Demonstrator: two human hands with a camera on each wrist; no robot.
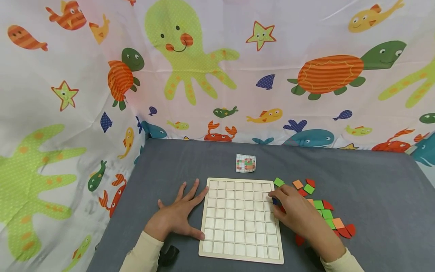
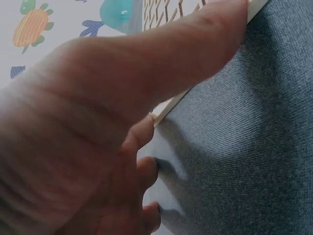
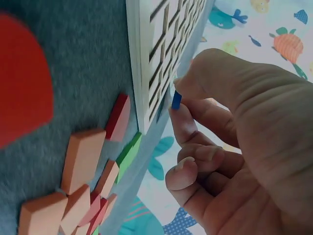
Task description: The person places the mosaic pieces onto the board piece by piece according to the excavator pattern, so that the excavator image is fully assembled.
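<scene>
A wooden grid board (image 1: 241, 223) with many square compartments lies on the grey cloth. My left hand (image 1: 178, 215) is spread flat along its left side, with thumb and index fingertip touching the frame. Over the board's right edge, my right hand (image 1: 293, 209) pinches a small blue tile (image 3: 176, 100) between thumb and fingers. The tile is seen edge-on in the right wrist view, so its full shape is hidden. Beside that hand lie loose tiles, among them a green tile (image 1: 317, 204), an orange tile (image 1: 338, 223) and a red tile (image 1: 350, 229); the hand covers some of them.
A small card (image 1: 246, 166) printed with a coloured grid pattern lies behind the board. By the left wrist is a black object (image 1: 168, 256). A white curtain (image 1: 217, 22) with sea animals rises along the back and left of the grey-covered table (image 1: 384, 196).
</scene>
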